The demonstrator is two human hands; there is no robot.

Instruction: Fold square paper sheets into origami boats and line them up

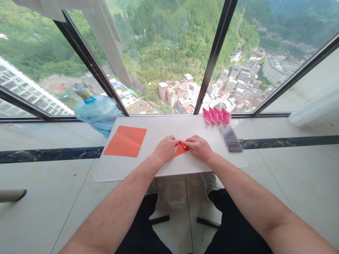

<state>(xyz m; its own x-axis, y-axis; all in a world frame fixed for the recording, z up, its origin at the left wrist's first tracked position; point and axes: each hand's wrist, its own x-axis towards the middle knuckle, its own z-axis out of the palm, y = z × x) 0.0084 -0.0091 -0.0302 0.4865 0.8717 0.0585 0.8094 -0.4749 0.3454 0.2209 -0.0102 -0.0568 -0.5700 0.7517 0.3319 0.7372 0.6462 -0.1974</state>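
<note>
A small folded piece of orange paper (181, 149) lies on the white table in front of me, its upper edge creased into flaps. My left hand (167, 148) grips its left side, thumb and fingers pinched at the top fold. On the other side my right hand (198, 146) pinches the upper right flap, with the fingertips close to those of the left. Both hands rest low, at the tabletop. Parts of the paper are hidden beneath the fingers.
Flat orange paper (125, 141) lies at the left of the white table (156, 123). Several pink folded paper pieces (216, 115) stand in a row at the back right, near a blurred-out phone-like object (231, 138). A large blue water bottle (97, 111) stands beyond the left corner, by the window.
</note>
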